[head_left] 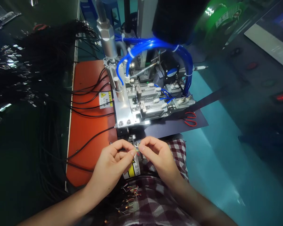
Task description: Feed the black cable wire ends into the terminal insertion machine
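My left hand (114, 160) and my right hand (159, 157) meet in front of the machine, each with thumb and forefinger pinched. A few thin coloured wires (137, 151), yellow-green and red, show between the fingertips. Both pinches close on these wires, whose ends the fingers partly hide. Just beyond my fingertips lies the front of a metal machine (124, 114) with a small clamp-like block (132, 137). Below my left hand, a bundle of stripped cable ends (130, 197) with several coloured wires rests by the checkered cloth (153, 194) on my lap.
Black cables (94, 116) cross the orange board (85, 131), leading to a large dark cable pile (47, 47) at left. Blue air hoses (155, 44) arch over the machine. Red-handled scissors (191, 119) lie on the dark sheet (165, 128). A yellow warning label (132, 169) is below my hands.
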Demonstrator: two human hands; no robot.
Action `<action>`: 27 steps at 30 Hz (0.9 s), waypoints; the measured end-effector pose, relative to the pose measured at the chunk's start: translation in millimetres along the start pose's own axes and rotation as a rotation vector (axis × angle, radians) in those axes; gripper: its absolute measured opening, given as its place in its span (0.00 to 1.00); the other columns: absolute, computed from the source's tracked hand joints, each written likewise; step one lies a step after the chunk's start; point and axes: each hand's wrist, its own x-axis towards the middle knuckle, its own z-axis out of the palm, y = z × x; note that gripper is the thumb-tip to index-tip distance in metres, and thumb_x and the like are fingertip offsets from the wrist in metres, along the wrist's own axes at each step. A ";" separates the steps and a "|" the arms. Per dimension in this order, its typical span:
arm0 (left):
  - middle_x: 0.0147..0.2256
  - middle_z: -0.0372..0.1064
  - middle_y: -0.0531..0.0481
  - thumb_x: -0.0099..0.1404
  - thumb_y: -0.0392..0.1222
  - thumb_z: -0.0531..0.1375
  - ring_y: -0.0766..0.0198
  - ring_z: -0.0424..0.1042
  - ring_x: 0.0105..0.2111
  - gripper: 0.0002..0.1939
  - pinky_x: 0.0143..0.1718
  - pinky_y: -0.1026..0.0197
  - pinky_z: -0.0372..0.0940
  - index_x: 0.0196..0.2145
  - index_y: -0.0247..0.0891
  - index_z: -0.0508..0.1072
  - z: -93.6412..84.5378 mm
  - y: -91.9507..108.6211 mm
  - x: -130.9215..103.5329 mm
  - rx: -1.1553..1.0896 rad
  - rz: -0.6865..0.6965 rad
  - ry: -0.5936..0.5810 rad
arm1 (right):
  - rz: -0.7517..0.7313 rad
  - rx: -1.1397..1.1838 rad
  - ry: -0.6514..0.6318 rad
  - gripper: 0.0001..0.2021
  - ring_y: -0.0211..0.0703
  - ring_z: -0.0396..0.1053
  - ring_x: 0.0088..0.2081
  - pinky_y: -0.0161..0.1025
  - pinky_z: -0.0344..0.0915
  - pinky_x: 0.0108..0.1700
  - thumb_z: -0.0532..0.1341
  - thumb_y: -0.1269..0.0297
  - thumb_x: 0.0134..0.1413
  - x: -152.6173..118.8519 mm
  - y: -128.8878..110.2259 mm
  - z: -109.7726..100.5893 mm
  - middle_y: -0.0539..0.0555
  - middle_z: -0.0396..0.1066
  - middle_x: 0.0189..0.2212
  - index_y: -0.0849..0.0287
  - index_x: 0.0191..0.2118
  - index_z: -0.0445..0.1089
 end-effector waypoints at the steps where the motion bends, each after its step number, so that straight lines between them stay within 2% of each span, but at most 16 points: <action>1: 0.14 0.50 0.63 0.61 0.46 0.58 0.75 0.48 0.16 0.10 0.17 0.72 0.46 0.30 0.36 0.66 0.3 0.1 0.2 -0.003 -0.002 0.000 | 0.004 0.014 -0.002 0.06 0.32 0.53 0.22 0.32 0.53 0.24 0.60 0.66 0.50 -0.4 0.0 -1.5 0.45 0.60 0.20 0.61 0.25 0.67; 9: 0.14 0.51 0.62 0.61 0.46 0.58 0.75 0.49 0.15 0.10 0.16 0.72 0.44 0.29 0.35 0.66 -0.2 0.9 1.2 0.008 -0.002 0.000 | 0.047 -0.026 -0.022 0.07 0.33 0.57 0.20 0.32 0.55 0.22 0.62 0.63 0.49 -5.5 0.2 -3.4 0.47 0.64 0.20 0.61 0.29 0.70; 18: 0.14 0.51 0.62 0.61 0.46 0.58 0.74 0.49 0.16 0.10 0.16 0.71 0.44 0.29 0.36 0.65 0.9 3.2 0.4 0.024 -0.006 -0.002 | 0.025 -0.095 0.036 0.06 0.34 0.57 0.21 0.33 0.57 0.23 0.62 0.64 0.47 -7.4 -1.2 1.6 0.48 0.65 0.21 0.61 0.27 0.70; 27: 0.14 0.52 0.62 0.60 0.46 0.59 0.75 0.49 0.16 0.11 0.16 0.72 0.45 0.29 0.36 0.65 0.9 4.0 0.1 -0.006 -0.007 0.010 | 0.091 0.002 -0.061 0.08 0.32 0.54 0.19 0.31 0.52 0.21 0.61 0.61 0.49 -4.3 -0.8 1.2 0.44 0.58 0.16 0.60 0.26 0.65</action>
